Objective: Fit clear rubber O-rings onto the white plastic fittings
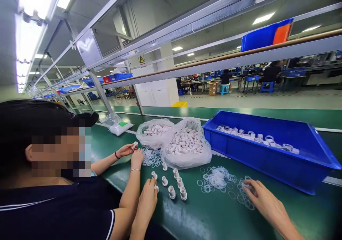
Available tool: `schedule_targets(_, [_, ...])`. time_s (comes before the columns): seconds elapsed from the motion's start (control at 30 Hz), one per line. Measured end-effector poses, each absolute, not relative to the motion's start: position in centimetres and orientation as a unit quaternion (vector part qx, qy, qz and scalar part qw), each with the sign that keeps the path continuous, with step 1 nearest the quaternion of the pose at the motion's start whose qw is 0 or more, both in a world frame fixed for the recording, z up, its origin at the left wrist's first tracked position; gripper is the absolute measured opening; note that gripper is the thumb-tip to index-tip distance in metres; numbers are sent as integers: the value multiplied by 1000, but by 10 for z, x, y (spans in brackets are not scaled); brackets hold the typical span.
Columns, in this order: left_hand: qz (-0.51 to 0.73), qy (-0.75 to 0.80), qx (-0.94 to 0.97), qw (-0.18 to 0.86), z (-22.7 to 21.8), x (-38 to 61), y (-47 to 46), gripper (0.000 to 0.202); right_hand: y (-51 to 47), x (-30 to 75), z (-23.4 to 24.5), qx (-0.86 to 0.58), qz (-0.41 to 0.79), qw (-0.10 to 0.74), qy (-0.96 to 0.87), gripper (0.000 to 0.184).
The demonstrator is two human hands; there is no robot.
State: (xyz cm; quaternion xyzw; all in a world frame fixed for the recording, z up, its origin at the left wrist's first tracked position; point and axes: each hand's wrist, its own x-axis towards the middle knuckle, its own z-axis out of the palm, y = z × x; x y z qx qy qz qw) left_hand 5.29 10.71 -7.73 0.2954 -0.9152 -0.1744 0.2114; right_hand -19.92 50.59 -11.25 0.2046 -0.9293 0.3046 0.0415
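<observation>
My left hand [148,201] is closed around a white plastic fitting [156,188], mostly hidden by the fingers. Just beyond and to its right, several similar white fittings [172,192] stand upright on the green table [195,216]. My right hand [264,201] is at the loose clear rings [245,200], with thumb and fingertips pinched together on them; exactly how many rings it grips is unclear. A denser pile of clear rings [217,178] lies between the fittings and my right hand.
Bags of white fittings [187,161] and a blue bin [256,154] holding white parts stand behind. On the left, a co-worker [53,211] holds another fitting [135,145] by a further ring pile [151,158]. A metal shelf [227,60] runs above the table.
</observation>
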Motion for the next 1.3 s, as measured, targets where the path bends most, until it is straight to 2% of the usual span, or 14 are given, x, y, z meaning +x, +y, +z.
schedule_targets(0.07, [-144,-926,292,193,-76,40,85,20,505,-200,-121,217,280,66,-933,49])
schedule_targets(0.17, [-119,-929,278,214,-44,10,40,33,503,-201,-131,234,261,91,-932,44])
schedule_targets(0.3, [-82,-933,268,226,-1,-17,-17,13,502,-201,-132,242,242,110,-933,40])
schedule_targets(0.37, [-80,-934,264,226,6,-22,-27,19,502,-199,-129,246,241,113,-932,40])
schedule_targets(0.43, [-98,-936,252,227,10,-27,-18,17,503,-197,-124,244,249,105,-931,39])
schedule_targets(0.47, [-113,-936,241,230,11,-33,-8,14,503,-196,-122,241,255,100,-931,38])
schedule_targets(0.6, [-185,-936,176,243,17,-83,60,36,504,-192,-113,219,290,89,-927,34])
schedule_targets(0.67, [-217,-934,147,244,19,-115,96,38,504,-192,-111,215,304,80,-925,32])
schedule_targets(0.83, [-276,-923,122,238,22,-167,149,27,502,-192,-109,213,316,83,-921,30])
schedule_targets(0.93, [-316,-907,107,256,25,-160,162,11,500,-190,-108,220,321,93,-917,31])
schedule_targets(1.0, [-365,-890,78,261,23,-142,177,8,499,-189,-106,225,323,100,-914,32])
schedule_targets(1.07, [-432,-871,32,233,15,-121,199,12,499,-188,-105,228,325,107,-912,32])
schedule_targets(1.2, [-649,-749,-65,115,-22,-90,254,36,498,-186,-102,229,333,121,-907,33])
schedule_targets(1.3, [-712,-695,-65,77,-54,-87,285,37,496,-186,-101,235,340,125,-902,32])
